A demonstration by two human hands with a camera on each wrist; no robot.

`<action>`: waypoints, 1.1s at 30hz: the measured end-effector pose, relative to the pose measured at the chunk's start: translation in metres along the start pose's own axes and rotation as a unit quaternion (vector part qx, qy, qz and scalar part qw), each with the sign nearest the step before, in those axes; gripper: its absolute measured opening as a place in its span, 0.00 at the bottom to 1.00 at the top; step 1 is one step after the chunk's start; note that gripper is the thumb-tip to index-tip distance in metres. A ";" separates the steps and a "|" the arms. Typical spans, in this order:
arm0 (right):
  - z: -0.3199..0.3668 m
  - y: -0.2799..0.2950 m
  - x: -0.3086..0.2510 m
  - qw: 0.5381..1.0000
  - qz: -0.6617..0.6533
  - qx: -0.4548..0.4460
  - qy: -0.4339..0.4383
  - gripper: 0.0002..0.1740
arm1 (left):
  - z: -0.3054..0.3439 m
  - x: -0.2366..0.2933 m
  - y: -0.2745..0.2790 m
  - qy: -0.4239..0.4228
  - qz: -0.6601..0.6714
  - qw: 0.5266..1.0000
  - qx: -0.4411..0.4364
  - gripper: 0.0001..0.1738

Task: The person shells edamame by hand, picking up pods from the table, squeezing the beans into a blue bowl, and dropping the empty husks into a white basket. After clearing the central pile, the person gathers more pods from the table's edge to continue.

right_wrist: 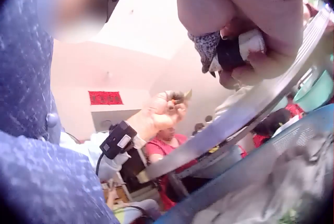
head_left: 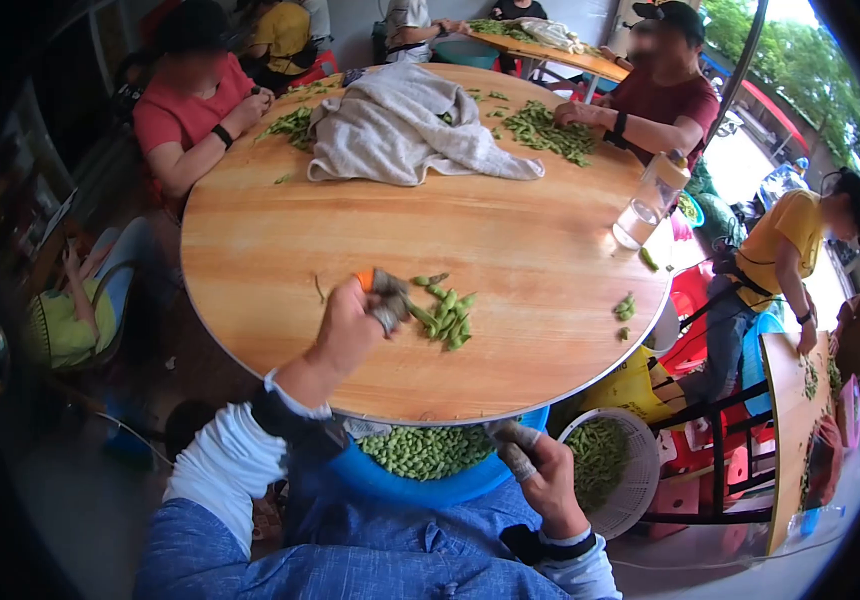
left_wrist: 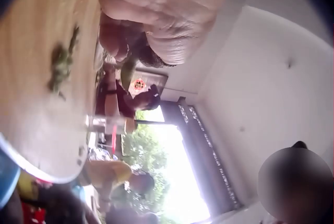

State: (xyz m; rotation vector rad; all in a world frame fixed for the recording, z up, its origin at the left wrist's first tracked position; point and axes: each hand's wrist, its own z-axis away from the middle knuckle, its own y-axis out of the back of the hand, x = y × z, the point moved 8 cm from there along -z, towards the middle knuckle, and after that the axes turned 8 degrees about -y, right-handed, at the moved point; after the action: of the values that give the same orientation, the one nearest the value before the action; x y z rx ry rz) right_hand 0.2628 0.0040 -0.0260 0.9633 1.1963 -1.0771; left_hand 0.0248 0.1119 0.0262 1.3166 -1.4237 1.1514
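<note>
My left hand (head_left: pixel 335 335) is over the near part of the round wooden table, with grey and orange wraps on its fingers. It pinches a green soybean pod (right_wrist: pixel 188 94), visible at its fingertips in the right wrist view. Right beside these fingers lies a small pile of green pods (head_left: pixel 450 320). My right hand (head_left: pixel 550 480) is at the table's near edge, over the right side of a blue basin (head_left: pixel 470 490) of shelled green beans (head_left: pixel 425 452). Its wrapped fingers (right_wrist: pixel 206 49) curl toward the thumb; I cannot tell whether they hold anything.
The wooden table (head_left: pixel 280 240) bears a grey cloth (head_left: pixel 390 120), more pods (head_left: pixel 555 135) and a clear bottle (head_left: pixel 640 210). A white basket (head_left: pixel 640 450) of pods stands right of the basin. Two people sit across the table; another (head_left: pixel 780 240) stands at right by a narrow table.
</note>
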 end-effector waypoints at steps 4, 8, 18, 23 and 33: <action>-0.021 -0.043 -0.020 0.972 -0.208 -0.093 -0.050 0.23 | 0.059 0.013 -0.035 -0.075 0.049 0.996 -0.027 0.11; -0.026 -0.057 -0.018 0.934 -0.313 -0.143 -0.096 0.21 | 0.093 0.009 -0.056 -0.133 -0.096 0.982 -0.092 0.14; -0.013 -0.039 -0.043 0.985 0.077 -0.119 0.095 0.17 | 0.131 -0.046 -0.091 0.363 0.303 0.834 -0.284 0.20; -0.011 -0.034 -0.056 0.985 0.129 -0.061 0.100 0.18 | 0.137 -0.044 -0.099 0.367 0.384 0.807 -0.259 0.17; -0.006 -0.025 -0.019 0.987 -0.119 -0.056 -0.091 0.14 | 0.111 0.012 -0.085 -0.156 -0.294 0.908 -0.256 0.12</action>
State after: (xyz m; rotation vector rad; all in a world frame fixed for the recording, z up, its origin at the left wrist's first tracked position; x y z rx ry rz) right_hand 0.2359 0.0061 -0.0080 0.6311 1.2280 -1.2437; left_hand 0.1088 -0.0008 0.0213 1.4289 -1.2850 0.1508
